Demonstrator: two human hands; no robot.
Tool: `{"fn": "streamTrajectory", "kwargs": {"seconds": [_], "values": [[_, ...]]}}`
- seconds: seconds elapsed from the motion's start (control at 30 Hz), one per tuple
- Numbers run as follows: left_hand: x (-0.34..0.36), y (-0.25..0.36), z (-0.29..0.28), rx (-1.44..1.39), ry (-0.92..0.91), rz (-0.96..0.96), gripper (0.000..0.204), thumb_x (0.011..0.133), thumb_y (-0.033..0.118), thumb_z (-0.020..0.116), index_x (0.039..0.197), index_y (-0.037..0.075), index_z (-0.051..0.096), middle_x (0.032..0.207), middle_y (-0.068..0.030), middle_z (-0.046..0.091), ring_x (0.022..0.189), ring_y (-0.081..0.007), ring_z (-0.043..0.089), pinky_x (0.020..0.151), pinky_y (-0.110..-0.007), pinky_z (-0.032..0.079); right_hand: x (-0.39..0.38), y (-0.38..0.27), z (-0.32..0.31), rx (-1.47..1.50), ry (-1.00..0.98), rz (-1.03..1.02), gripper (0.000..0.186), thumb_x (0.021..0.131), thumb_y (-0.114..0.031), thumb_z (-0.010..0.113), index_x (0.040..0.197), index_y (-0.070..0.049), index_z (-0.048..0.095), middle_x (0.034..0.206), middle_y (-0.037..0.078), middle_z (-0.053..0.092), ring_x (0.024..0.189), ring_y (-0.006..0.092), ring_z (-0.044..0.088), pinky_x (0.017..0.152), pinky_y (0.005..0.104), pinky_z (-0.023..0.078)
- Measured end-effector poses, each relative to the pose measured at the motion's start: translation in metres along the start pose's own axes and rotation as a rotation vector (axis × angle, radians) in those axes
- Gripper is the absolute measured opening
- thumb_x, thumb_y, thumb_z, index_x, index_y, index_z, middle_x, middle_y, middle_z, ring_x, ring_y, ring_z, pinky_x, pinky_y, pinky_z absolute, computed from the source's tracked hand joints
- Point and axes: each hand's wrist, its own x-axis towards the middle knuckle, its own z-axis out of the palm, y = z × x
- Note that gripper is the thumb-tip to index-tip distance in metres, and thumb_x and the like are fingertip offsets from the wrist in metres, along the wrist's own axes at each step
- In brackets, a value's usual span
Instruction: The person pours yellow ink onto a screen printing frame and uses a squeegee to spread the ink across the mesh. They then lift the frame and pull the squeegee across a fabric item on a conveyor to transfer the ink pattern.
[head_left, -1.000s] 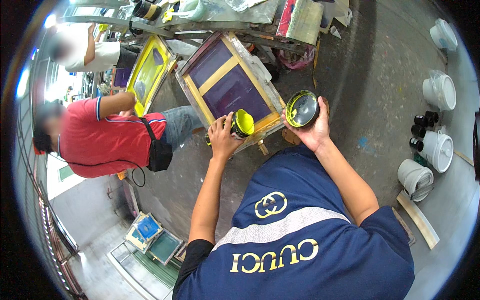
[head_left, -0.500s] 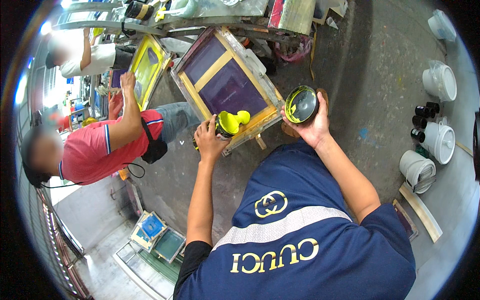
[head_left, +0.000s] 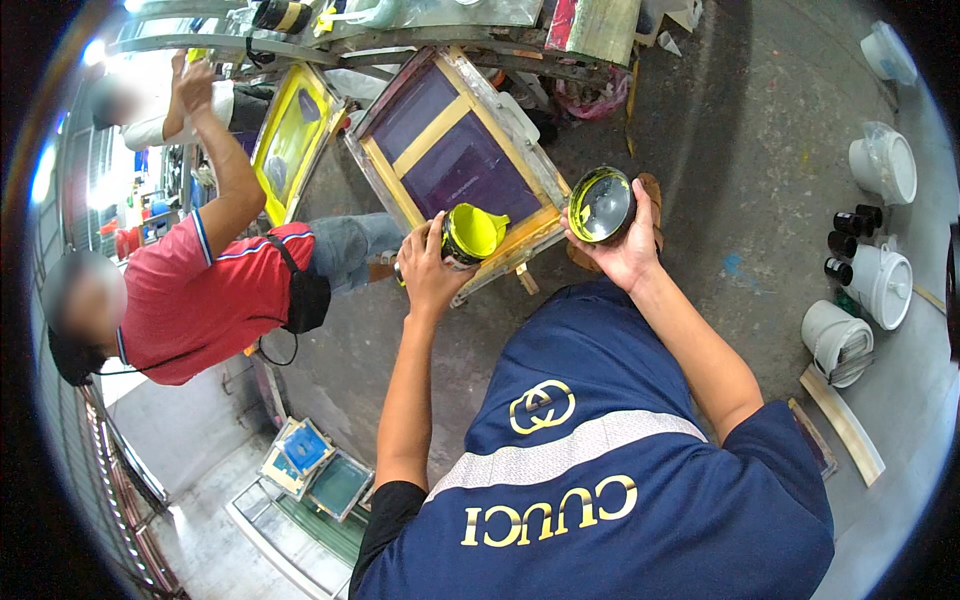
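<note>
My left hand (head_left: 423, 265) is closed around a black jar of bright yellow ink (head_left: 474, 232), with its mouth tilted up and to the right. A small lip of ink sticks out over the jar's rim. My right hand (head_left: 627, 240) grips a round black lid (head_left: 601, 205), its hollow side up and yellow smears around the inner edge. Below both hands leans a printing screen (head_left: 470, 172) with dark purple mesh and strips of tan tape. The jar overlaps the screen's lower edge in view; whether they touch I cannot tell.
At the left stands a person in a red shirt (head_left: 225, 320), beside a yellow-inked screen (head_left: 290, 150); another person is farther back. White buckets (head_left: 882, 285) and black jars (head_left: 846, 222) line the right wall. Smaller screens (head_left: 305, 450) lean at lower left. A bench edge (head_left: 450, 42) runs along the top.
The jar has turned more upright and shifted slightly right; the thick blob of ink hanging from its mouth has shrunk to a small lip. The red-shirted person's arm has risen.
</note>
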Motion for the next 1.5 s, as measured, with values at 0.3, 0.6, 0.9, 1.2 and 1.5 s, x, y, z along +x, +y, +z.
{"fn": "streamTrajectory", "kwargs": {"seconds": [0.3,0.6,0.9,1.2,1.5], "values": [[-0.002,-0.015,0.001,0.036,-0.028,-0.019,0.104,0.053,0.035,0.096,0.145,0.014,0.053,0.126,-0.0130,0.059,0.120,-0.0350,0.055,0.102,-0.048,0.044,-0.003,-0.005,0.000,0.006,0.011,-0.010,0.088,0.086,-0.079,0.057,0.135,-0.007,0.056,0.124,0.022,0.066,0.110,0.0357,0.067,0.096,0.0465,0.055],[-0.038,-0.040,-0.011,0.100,-0.048,-0.120,0.102,0.053,0.035,0.095,0.144,0.017,0.054,0.127,-0.0094,0.059,0.122,-0.0329,0.055,0.102,-0.049,0.043,0.006,-0.001,0.003,-0.036,0.013,0.026,0.084,0.087,-0.077,0.057,0.135,-0.008,0.057,0.123,0.019,0.066,0.108,0.0338,0.066,0.094,0.0451,0.056],[-0.046,-0.035,-0.008,-0.230,0.054,-0.174,0.110,0.050,0.024,0.099,0.147,0.008,0.048,0.132,-0.0131,0.059,0.125,-0.0343,0.055,0.107,-0.046,0.044,0.035,0.013,0.025,-0.253,-0.058,0.027,0.075,0.092,-0.071,0.057,0.132,-0.009,0.061,0.121,0.013,0.069,0.108,0.0252,0.067,0.095,0.0410,0.054],[-0.066,-0.053,0.013,-0.941,0.050,-0.468,0.101,0.056,0.012,0.098,0.143,0.002,0.048,0.133,-0.0101,0.062,0.123,-0.0234,0.060,0.106,-0.038,0.048,0.046,0.008,0.052,-0.466,-0.077,-0.209,0.065,0.095,-0.065,0.056,0.133,-0.012,0.062,0.122,0.006,0.069,0.110,0.0182,0.066,0.102,0.0349,0.049],[-0.074,-0.052,0.011,-1.171,0.033,-0.678,0.091,0.058,0.008,0.098,0.137,0.003,0.053,0.126,-0.0102,0.067,0.118,-0.0233,0.064,0.103,-0.038,0.051,0.050,0.021,0.049,-0.628,-0.105,-0.227,0.059,0.097,-0.059,0.053,0.132,-0.011,0.061,0.118,0.003,0.068,0.106,0.0161,0.065,0.096,0.0330,0.049]]}}
